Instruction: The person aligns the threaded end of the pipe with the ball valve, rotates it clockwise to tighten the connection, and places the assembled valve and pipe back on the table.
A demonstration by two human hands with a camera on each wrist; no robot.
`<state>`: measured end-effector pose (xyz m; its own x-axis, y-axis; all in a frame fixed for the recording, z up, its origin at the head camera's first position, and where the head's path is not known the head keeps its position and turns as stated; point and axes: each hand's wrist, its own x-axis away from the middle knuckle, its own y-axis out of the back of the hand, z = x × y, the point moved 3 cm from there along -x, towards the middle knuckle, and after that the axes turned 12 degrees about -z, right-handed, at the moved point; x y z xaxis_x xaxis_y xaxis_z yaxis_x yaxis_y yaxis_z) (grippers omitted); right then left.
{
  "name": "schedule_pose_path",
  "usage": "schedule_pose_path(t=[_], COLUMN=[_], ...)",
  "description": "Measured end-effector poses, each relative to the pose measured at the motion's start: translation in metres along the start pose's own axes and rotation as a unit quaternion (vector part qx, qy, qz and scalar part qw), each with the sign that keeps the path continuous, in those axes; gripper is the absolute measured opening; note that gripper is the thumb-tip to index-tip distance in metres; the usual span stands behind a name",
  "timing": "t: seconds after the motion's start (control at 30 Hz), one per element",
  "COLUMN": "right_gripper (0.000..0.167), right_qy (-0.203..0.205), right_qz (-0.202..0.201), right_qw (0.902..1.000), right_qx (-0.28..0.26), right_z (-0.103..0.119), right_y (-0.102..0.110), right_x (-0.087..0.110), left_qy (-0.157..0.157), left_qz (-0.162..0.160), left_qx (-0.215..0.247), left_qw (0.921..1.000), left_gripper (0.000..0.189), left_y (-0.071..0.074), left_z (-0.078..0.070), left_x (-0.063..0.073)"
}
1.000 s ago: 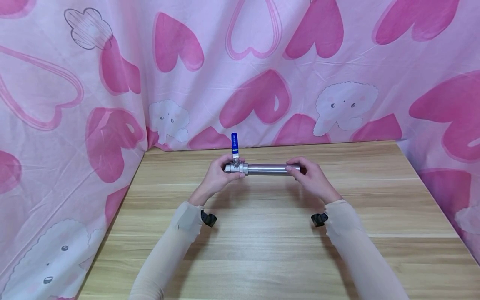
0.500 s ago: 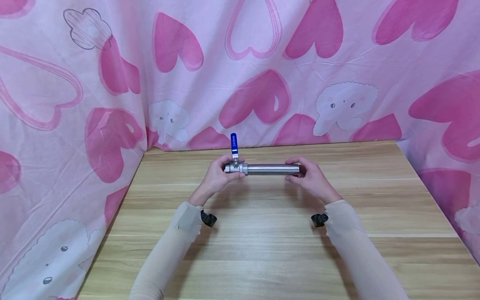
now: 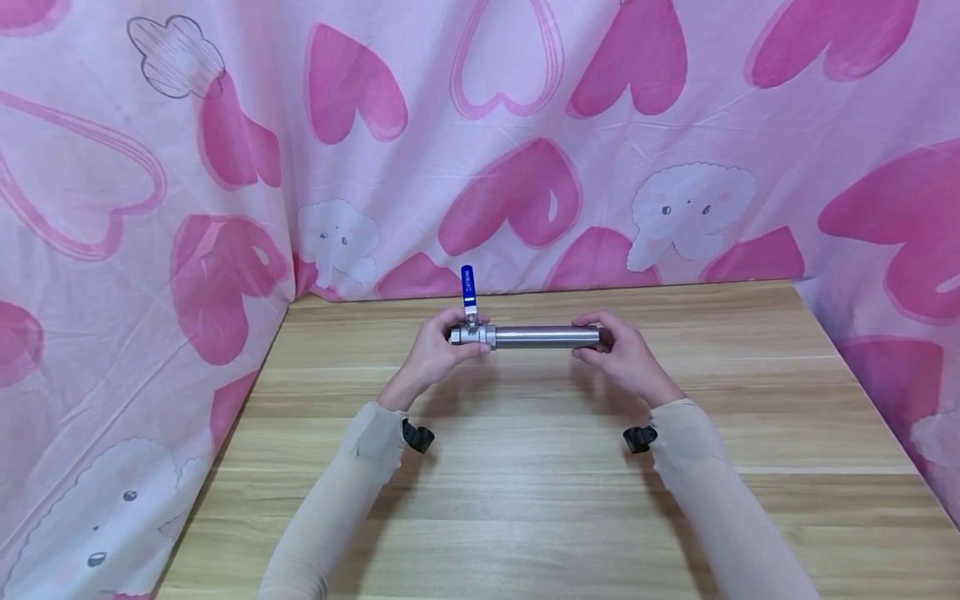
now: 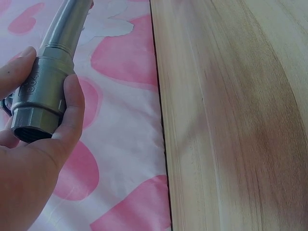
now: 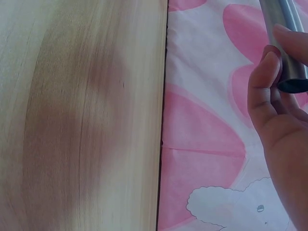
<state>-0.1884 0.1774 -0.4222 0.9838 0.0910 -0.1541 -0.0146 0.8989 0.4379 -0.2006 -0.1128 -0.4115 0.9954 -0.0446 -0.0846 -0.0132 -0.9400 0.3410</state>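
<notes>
**Silver metal ball valve (image 3: 471,336) and round steel tube (image 3: 540,337) gripped at opposite ends**

The valve is clamped between thumb and fingers of the left hand (image 3: 437,347); its blue-sleeved lever (image 3: 468,287) is left free beyond those fingers, apparently to avoid obstruction. The tube's outer end is clasped between thumb and fingers of the right hand (image 3: 621,353), presumably so that the weight is shared above the pale wood-grain table (image 3: 525,500).

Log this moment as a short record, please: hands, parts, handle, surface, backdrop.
Left hand: grips the steel valve
Right hand: holds the pipe near its free end
Parts: pipe and valve meet end to end, held above the table
Handle: blue, crosswise to the pipe, pointing away from the person
Surface: wood-grain table
Backdrop: pink heart-print cloth
</notes>
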Motion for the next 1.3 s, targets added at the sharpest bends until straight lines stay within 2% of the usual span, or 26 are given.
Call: schedule_pose_path(t=[0.13,0.2,0.6,0.7,0.93,1.3], right_gripper=[0.043,0.043,0.043,0.043,0.041,0.039], right_qy=[-0.003,0.0,0.017,0.01,0.004,0.01], right_qz=[-0.002,-0.007,-0.014,-0.009,0.003,-0.008], right_qw=[1.0,1.0,0.9998,0.9999,1.0,0.9999], right_qx=[0.001,-0.003,0.003,0.001,-0.004,0.002], right_z=[-0.001,-0.009,-0.006,-0.002,0.023,0.029], right_y=[0.0,-0.001,-0.001,0.0,0.004,0.006], right_x=[0.001,-0.002,-0.002,-0.001,0.007,0.008], left_qy=[0.003,0.004,0.004,0.002,0.0,0.001], left_qz=[0.001,0.002,0.003,0.003,0.0,-0.001], left_qx=[0.0,0.001,0.008,0.006,0.007,0.002], left_qw=[1.0,1.0,1.0,1.0,1.0,1.0], left_gripper=[0.045,0.047,0.044,0.044,0.042,0.044], left_y=[0.0,0.0,0.0,0.0,0.0,0.0], left_z=[0.0,-0.001,-0.001,0.0,0.0,0.0], left_x=[0.0,0.0,-0.001,0.0,0.0,-0.001])
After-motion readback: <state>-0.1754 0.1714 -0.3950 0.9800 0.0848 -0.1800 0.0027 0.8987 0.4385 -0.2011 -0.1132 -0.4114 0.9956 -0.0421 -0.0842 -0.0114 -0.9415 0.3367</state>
